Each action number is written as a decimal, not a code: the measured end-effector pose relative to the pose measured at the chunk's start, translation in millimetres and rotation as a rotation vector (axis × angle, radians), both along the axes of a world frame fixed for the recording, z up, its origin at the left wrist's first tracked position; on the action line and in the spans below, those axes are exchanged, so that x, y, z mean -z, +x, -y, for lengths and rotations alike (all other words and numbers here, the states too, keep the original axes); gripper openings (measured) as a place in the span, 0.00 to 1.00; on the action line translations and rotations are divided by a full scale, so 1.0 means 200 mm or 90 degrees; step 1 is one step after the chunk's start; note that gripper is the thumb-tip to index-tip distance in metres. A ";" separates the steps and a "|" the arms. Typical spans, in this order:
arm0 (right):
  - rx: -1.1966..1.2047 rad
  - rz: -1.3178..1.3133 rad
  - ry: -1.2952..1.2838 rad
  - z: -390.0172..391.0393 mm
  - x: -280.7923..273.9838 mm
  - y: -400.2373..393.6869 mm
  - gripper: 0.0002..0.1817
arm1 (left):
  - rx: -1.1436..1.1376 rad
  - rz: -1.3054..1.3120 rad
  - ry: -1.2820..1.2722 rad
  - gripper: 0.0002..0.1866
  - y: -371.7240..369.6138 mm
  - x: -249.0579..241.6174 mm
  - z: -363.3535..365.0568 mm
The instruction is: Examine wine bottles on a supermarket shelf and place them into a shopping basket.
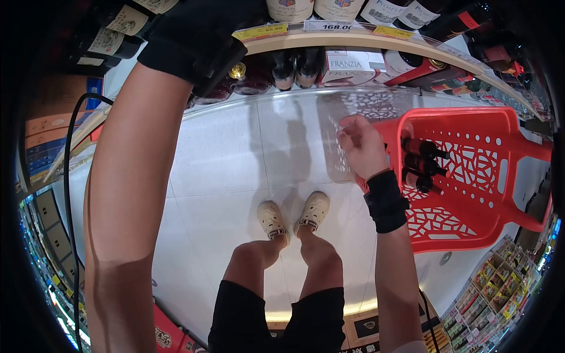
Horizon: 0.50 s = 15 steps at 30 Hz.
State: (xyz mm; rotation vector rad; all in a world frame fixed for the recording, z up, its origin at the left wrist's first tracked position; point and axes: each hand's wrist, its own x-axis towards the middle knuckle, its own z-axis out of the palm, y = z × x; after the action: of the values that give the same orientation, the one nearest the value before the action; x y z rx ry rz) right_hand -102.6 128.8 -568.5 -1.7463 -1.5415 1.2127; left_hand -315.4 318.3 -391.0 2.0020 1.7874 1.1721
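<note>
My left arm [132,176] reaches up to the wine shelf. A black wristband [188,44] wraps its wrist, and the hand beyond it is out of sight past the top edge. My right hand [360,144], with a black band on the wrist, hovers beside the left rim of a red shopping basket [500,232]. Its fingers are loosely curled, and I see nothing in them. Inside the basket lie three dark bottles [425,165] with red on their labels. Standing on the shelf above are wine bottles [290,9] with cream labels.
Price tags [328,26] line the shelf edge. Below it sit a Franzia box [352,63] and more dark bottles [283,70]. My feet in beige clogs [313,210] stand on white floor tiles. Small packets fill a display [497,276] at lower right; boxes [50,132] are stacked at left.
</note>
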 end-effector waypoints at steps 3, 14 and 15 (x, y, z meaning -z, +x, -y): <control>0.022 -0.013 0.074 -0.17 -0.05 0.00 0.13 | -0.005 -0.029 0.024 0.27 -0.01 0.02 -0.02; 0.087 0.146 0.505 -0.89 -0.57 0.04 0.27 | -0.021 -0.090 0.180 0.24 -0.03 0.09 -0.04; 0.071 0.146 0.569 -0.91 -0.60 0.03 0.27 | -0.021 -0.086 0.179 0.24 -0.03 0.09 -0.04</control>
State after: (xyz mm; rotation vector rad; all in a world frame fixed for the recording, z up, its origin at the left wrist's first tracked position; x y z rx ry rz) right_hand -97.2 311.5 -448.1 -1.3371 -1.7022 0.1706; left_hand -321.9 325.6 -409.9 2.2625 1.8086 1.3966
